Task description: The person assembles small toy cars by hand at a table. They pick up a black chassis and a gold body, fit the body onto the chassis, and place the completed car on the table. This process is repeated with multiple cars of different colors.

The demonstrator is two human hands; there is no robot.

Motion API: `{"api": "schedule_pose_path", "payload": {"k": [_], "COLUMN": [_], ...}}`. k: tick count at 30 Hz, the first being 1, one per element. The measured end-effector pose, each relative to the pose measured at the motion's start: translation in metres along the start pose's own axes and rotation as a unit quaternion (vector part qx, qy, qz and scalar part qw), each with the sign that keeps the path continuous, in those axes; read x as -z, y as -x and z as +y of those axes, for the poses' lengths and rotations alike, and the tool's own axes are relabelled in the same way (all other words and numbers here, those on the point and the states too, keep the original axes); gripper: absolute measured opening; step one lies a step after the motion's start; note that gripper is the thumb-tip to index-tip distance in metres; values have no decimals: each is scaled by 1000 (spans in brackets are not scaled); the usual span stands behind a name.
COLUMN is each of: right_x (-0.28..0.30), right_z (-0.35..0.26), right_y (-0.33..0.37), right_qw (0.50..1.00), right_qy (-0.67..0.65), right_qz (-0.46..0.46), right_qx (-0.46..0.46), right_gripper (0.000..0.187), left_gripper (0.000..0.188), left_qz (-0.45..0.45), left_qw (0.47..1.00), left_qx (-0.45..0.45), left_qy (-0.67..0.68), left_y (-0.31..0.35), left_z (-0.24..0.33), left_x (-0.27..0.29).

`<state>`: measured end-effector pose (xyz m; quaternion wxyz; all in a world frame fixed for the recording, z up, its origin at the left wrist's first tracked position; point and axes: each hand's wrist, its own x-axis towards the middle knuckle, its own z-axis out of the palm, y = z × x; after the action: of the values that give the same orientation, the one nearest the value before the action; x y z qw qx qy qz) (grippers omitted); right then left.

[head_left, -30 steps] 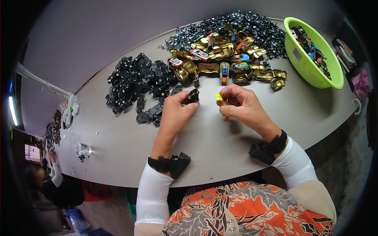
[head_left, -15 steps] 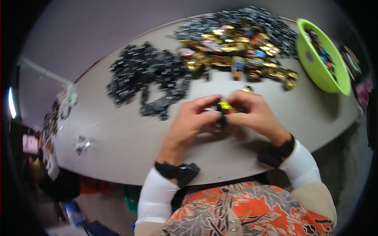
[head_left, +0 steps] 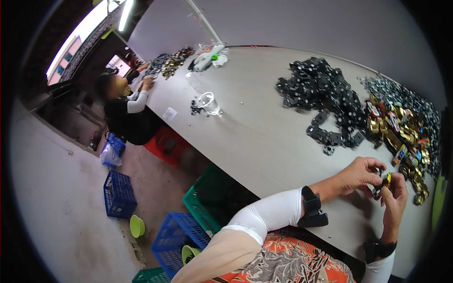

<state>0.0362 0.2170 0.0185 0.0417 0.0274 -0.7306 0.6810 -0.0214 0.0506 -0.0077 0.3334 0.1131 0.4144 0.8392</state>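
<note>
Above the table (head_left: 236, 141), at the right, both hands are closed on one small toy car (head_left: 388, 179) with a yellow top and a dark base. My left hand (head_left: 357, 176) pinches its dark side between thumb and fingertips. From the other side my right hand (head_left: 395, 194) grips it, fingers covering much of it. Just beyond my hands lies a heap of black car bases (head_left: 316, 87), some in a loose trail towards me. To its right sits a pile of shiny gold and coloured toy car bodies (head_left: 394, 129), with small silvery parts (head_left: 417, 104) behind.
A clear plastic cup (head_left: 207, 102) stands mid-table beside small black bits. Farther left, another person (head_left: 122, 108) sits at the table. Blue (head_left: 119, 193) and green crates (head_left: 207, 193) are on the floor. A lime basin's edge (head_left: 440, 200) shows at far right.
My view has swung left, so my hands and the piles appear farther right. The lime basin is mostly out of view. Both hands still hold the toy car.
</note>
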Motion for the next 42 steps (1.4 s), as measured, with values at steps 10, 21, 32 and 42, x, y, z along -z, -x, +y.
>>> {"api": "schedule_pose_path", "payload": {"k": [10, 21, 32, 42], "right_x": [11, 1, 3, 10], "right_z": [-17, -12, -10, -7], "right_y": [-6, 4, -3, 1], "right_qw": [993, 992, 954, 989], "right_qy": [-107, 37, 195, 71], "right_qz": [8, 24, -8, -39], "right_qx": [55, 115, 226, 120], "right_gripper": [37, 33, 25, 17], "left_gripper": [49, 40, 45, 40], "left_qz": [13, 14, 26, 19], "left_qw": [998, 999, 998, 999], "left_qx": [39, 36, 16, 32], "left_qy": [37, 32, -57, -14], "left_y": [1, 4, 5, 7], "left_z": [18, 13, 11, 19], "left_x": [-5, -10, -16, -15]}}
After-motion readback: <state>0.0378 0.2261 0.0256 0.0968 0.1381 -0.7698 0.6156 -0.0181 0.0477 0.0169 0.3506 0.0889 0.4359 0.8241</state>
